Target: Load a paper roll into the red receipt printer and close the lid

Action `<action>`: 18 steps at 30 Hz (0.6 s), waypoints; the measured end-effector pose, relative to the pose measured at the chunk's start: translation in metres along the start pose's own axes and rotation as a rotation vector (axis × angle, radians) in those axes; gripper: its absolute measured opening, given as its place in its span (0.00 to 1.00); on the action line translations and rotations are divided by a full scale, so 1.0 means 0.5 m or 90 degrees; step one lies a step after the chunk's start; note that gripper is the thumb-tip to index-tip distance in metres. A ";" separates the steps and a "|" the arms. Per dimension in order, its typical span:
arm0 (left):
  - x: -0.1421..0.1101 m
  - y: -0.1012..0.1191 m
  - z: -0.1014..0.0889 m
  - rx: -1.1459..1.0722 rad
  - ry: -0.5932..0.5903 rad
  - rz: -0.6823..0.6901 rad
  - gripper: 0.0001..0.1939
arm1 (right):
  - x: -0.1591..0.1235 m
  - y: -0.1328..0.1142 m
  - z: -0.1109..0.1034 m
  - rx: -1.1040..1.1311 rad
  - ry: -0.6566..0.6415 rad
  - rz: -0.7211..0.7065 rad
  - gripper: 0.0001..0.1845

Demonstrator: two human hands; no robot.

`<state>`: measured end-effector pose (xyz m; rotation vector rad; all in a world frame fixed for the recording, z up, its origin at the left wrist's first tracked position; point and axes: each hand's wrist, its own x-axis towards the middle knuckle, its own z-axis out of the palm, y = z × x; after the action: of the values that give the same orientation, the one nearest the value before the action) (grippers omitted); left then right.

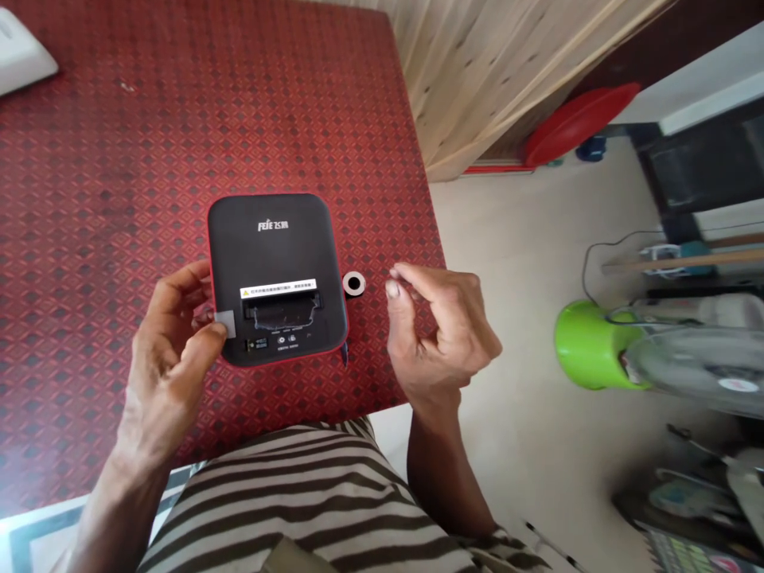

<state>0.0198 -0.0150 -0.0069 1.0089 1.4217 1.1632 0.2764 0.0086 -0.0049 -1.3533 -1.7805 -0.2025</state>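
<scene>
A black receipt printer [271,255] with a red rim and white "FEIE" lettering lies on the red patterned table. My left hand [173,342] grips its lower left edge, thumb on a small grey tab [225,323] and fingers around the side. A white warning label [278,288] runs above the dark paper slot [283,310]. Just right of the printer is a small paper roll [354,274], its dark core facing up. My right hand [442,322] hovers right of that roll, thumb and forefinger pinched together; anything between them is too small to make out.
The table [149,143] ends to the right of the printer. A white object [22,48] stands at its far left corner. A pale curtain [465,72] hangs beyond the right edge. On the floor are a green bucket [588,346], a fan [698,366] and a red basin [582,123].
</scene>
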 end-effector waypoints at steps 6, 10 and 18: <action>0.002 0.015 0.022 -0.007 0.010 -0.009 0.29 | 0.000 0.016 0.014 0.010 0.003 0.005 0.08; 0.007 0.016 0.032 0.000 0.028 0.021 0.30 | 0.004 0.018 0.015 0.017 0.010 0.014 0.09; 0.012 0.018 0.023 -0.028 0.010 -0.011 0.30 | 0.012 0.005 0.002 0.022 0.009 0.008 0.10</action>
<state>0.0303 -0.0060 0.0005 0.9569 1.4081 1.1872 0.2780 0.0144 -0.0022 -1.3353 -1.7561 -0.1734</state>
